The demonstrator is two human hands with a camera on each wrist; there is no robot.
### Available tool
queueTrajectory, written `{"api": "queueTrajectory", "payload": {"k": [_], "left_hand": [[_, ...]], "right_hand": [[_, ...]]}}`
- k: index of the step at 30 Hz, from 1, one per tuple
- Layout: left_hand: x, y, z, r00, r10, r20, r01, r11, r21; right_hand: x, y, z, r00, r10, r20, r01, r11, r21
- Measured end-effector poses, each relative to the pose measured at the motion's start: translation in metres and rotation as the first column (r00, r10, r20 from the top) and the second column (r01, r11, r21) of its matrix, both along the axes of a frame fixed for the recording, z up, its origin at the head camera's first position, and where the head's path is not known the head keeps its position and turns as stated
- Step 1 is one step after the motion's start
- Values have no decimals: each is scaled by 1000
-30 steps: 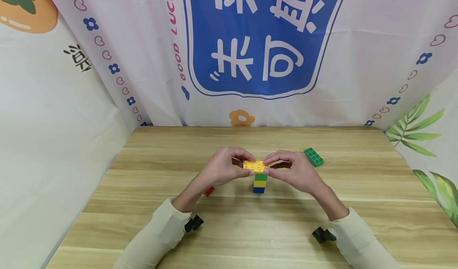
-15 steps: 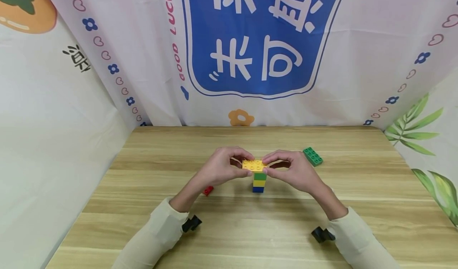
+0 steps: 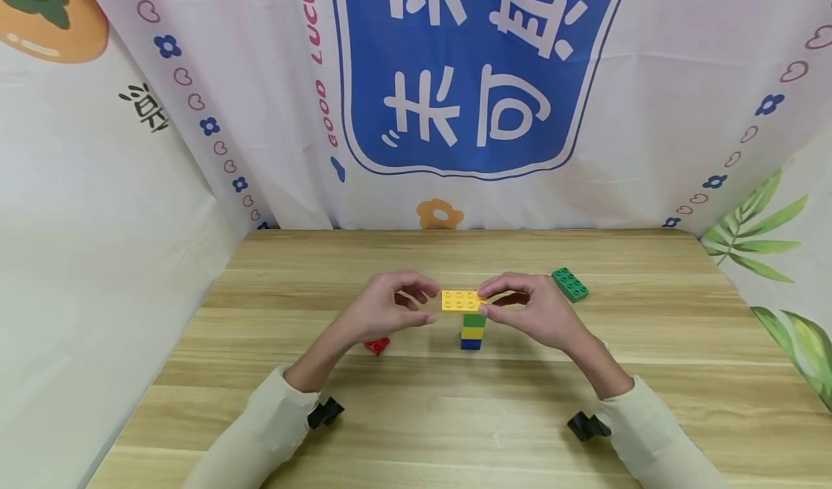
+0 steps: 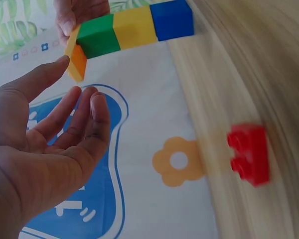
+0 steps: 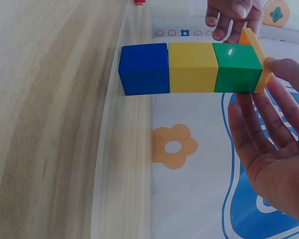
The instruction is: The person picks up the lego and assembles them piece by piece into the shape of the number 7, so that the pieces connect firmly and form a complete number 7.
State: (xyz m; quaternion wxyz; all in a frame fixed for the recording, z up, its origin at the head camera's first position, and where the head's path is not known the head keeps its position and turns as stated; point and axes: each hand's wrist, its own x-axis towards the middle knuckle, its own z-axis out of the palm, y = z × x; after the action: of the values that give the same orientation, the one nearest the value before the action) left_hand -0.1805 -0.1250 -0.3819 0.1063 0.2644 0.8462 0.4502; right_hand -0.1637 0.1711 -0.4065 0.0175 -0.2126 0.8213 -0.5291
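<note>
A tower of a blue brick point(image 5: 144, 68), a yellow brick point(image 5: 193, 67) and a green brick point(image 5: 237, 68) stands upright on the table. Across its top lies a flat orange-yellow brick point(image 3: 460, 301), jutting out to the left past the tower. My right hand point(image 3: 536, 312) pinches the right end of this flat brick between thumb and fingers. Just off its left end is my left hand point(image 3: 390, 305), fingers loosely bent and holding nothing, as the gap in the left wrist view confirms. Below the left hand lies a red brick point(image 4: 250, 154), partly covered in the head view.
A green brick with studs up point(image 3: 570, 285) lies beyond my right hand on the wooden table point(image 3: 416, 417). A printed cloth point(image 3: 617, 128) hangs behind the table's back edge. Black wrist mounts point(image 3: 588, 427) protrude from both cuffs.
My left hand has let go of the flat orange-yellow brick and drawn back to the left. More of the red brick shows. The right hand keeps its pinch in the same place.
</note>
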Motion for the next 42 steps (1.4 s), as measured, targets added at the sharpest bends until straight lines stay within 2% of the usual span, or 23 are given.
{"api": "queueTrajectory", "payload": {"k": [10,18,28,37,42], "left_hand": [[1,-26,-11,1000,-3,6,3,1000,-30],[0,-45,-22,1000,-28,-4,28,998,-53],[-1,-59,-32,999,-19,46,23,997,-80],[-2,-72,-39,998,-41,52,47,993,-105],[-4,-78,-43,998,-58,38,63,987,-151]], "right_hand": [[1,0,1,1000,-3,-4,3,1000,4],[1,0,1,1000,-7,5,7,1000,5],[1,0,1,1000,-1,1,1,1000,3],[0,1,-1,1000,-3,1,3,1000,1],[0,1,-2,1000,-4,2,4,1000,0]]}}
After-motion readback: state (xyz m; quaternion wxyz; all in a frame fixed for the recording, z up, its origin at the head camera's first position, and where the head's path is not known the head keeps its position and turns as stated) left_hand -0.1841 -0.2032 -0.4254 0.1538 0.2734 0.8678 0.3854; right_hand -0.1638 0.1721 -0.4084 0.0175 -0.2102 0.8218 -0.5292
